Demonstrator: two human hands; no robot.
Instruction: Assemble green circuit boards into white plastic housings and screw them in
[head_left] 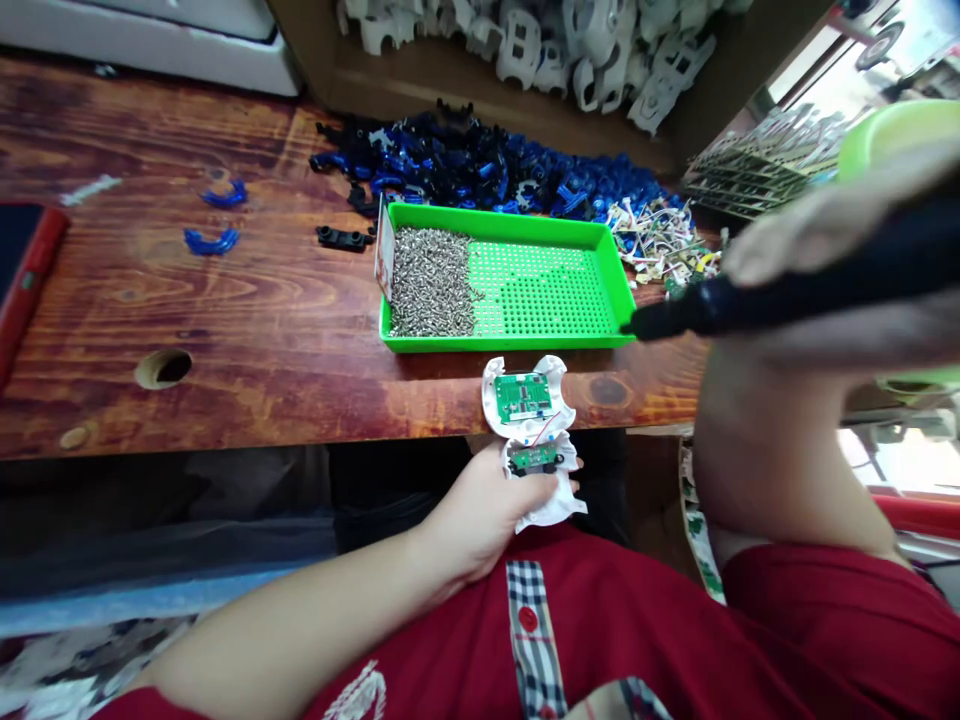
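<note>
My left hand (pixel 480 510) is wrapped around a white plastic housing (pixel 553 508) at the table's front edge, its thumb lying across the lower half. Two housing pieces are joined by thin wires; a green circuit board (pixel 523 397) sits in the upper piece and a smaller board (pixel 534 459) in the lower. At the right, smeared by motion, my right hand (pixel 814 225) grips a black pen-shaped electric screwdriver (pixel 795 285). Its tip points left, near the right front corner of a green tray (pixel 510 344). Many small silver screws (pixel 435 285) fill the tray's left part.
Behind the tray lies a heap of blue and black plastic parts (pixel 480 165), with small wired parts (pixel 652 240) to its right. White shells (pixel 585 45) fill a cardboard box (pixel 450 80) at the back. Two blue pieces (pixel 211 241) and a red-edged device (pixel 30 270) lie left.
</note>
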